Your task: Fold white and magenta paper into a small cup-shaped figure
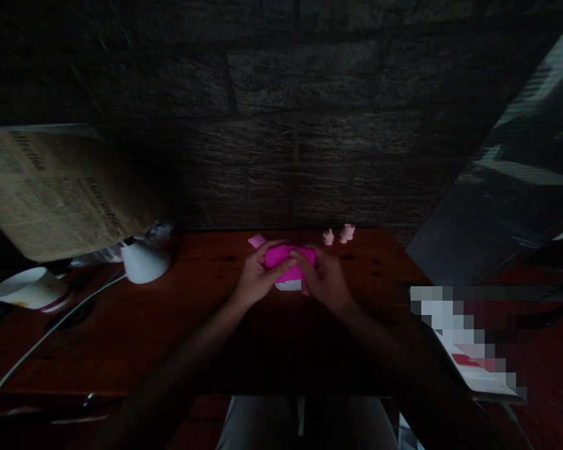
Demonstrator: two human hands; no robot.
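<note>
Both my hands hold a bright pink paper-like piece [281, 257] above the wooden table. My left hand [259, 275] wraps its left side, with the thumb lying across the front. On the other side, my right hand [327, 275] grips it, its thumb pressed near the middle. A white part [288, 285] shows under the pink piece's lower edge; whether the two are joined I cannot tell. Just behind my left hand lies a small flat pink square [257, 240]. My fingertips behind the piece are hidden.
Two small pale pink figurines [347, 233] stand at the table's [197, 325] back edge. To the left are a white lamp-like cone [145, 261] with a cable, a white cup [28, 287] and a printed brown paper bag [65, 187]. A dark brick wall [272, 144] rises behind.
</note>
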